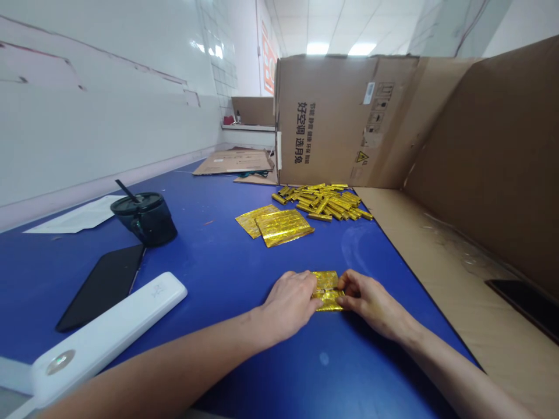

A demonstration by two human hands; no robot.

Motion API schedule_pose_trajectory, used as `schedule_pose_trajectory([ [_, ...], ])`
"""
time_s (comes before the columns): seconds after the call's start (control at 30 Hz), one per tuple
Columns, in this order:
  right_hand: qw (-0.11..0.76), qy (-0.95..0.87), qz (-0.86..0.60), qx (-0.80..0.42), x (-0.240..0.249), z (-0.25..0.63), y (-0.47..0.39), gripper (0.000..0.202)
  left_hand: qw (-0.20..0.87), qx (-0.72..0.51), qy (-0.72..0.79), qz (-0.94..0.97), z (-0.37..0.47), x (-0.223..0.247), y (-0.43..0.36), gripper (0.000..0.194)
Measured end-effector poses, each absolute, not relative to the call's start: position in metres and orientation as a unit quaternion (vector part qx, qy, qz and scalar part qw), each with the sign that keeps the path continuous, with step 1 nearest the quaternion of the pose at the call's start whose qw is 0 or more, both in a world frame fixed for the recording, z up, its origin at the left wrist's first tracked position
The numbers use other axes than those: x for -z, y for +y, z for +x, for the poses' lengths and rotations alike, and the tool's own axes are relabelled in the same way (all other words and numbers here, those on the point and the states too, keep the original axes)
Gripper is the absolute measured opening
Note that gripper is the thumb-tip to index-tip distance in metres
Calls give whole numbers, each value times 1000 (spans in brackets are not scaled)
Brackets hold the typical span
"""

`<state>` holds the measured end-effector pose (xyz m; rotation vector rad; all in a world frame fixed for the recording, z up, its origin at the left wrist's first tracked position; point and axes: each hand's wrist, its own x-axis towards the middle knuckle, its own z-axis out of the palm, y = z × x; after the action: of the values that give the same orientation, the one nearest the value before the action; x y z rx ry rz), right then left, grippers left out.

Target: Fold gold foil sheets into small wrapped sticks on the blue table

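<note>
A shiny gold foil sheet [327, 295], partly folded, lies flat on the blue table between my two hands. My left hand [293, 299] grips its left edge, fingers bent over the top and thumb near the lower part. At the right edge, my right hand [364, 299] pinches the foil between thumb and fingers. Beyond my hands, two flat gold foil pieces [285, 227] overlap. Farther off sits a heap of narrow gold foil rolls [325, 202], several of them crossing one another.
A dark lidded mug with a straw [151, 221] stands at the left, near a black phone [102, 286] and a white long device [113, 334]. Paper [81, 215] lies by the wall. A large cardboard box [332, 128] rises behind the rolls, with cardboard [476, 151] along the right.
</note>
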<state>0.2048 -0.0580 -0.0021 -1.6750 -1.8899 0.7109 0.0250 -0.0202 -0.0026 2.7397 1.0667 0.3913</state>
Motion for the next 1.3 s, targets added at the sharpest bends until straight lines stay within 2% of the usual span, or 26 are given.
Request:
schedule_pose_trajectory([
  [0.27,254,-688,-625,-269,5,205,-57,8,71,-130,356,923,23,2,-24,20],
  [0.43,244,-693,-634,-242,1,202,-59,7,63,-127,304,942,21,5,-21,18],
  [0.73,191,-708,-665,-143,2,196,-65,5,37,-94,261,960,19,10,-17,41],
  [1.0,151,-720,-668,-114,2,197,-65,3,10,-73,250,965,20,12,-16,36],
  [1.07,130,-722,-675,-74,1,197,-68,2,1,-72,248,966,20,12,-16,36],
  [1.2,125,-761,-629,100,7,200,-71,32,-13,-78,241,967,19,12,-16,33],
  [1.3,71,-822,-558,92,12,202,-69,52,-18,-79,235,969,19,11,-16,32],
])
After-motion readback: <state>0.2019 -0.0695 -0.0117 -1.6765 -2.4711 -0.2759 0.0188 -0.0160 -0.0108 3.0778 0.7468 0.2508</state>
